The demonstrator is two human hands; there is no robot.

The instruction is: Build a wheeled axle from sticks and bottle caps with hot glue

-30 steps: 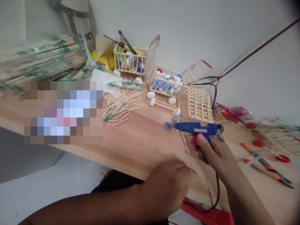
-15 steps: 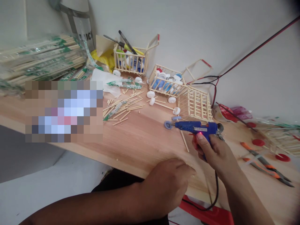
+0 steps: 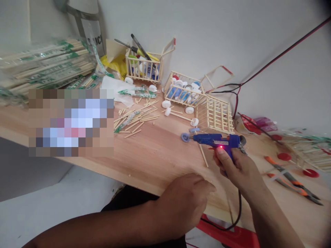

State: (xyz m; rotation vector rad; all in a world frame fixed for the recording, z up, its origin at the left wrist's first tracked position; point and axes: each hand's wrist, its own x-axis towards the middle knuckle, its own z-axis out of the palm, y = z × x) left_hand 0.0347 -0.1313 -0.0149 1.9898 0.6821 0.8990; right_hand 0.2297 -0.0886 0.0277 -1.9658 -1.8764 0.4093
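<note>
My right hand (image 3: 236,167) grips the handle of a blue glue gun (image 3: 216,140) whose red lamp glows. Its nozzle touches a pale blue bottle cap (image 3: 184,137) lying on the wooden table (image 3: 155,151). A thin stick (image 3: 203,155) lies just below the gun. Behind the gun stands a small cage-like basket of sticks (image 3: 216,115). My left hand (image 3: 184,203) rests curled at the table's near edge, fingers closed; what it holds, if anything, is hidden.
Two stick carts (image 3: 143,65) (image 3: 183,91) filled with bottle caps stand by the wall. Loose sticks (image 3: 136,119) and white caps lie mid-table. Wrapped chopstick packs (image 3: 46,67) are stacked at left. Orange-handled pliers (image 3: 292,179) and red caps (image 3: 284,156) lie at right. Red and black wires (image 3: 258,74) run along the wall.
The glue gun's red lamp has come on under my right thumb. Both hands have stayed nearly in place.
</note>
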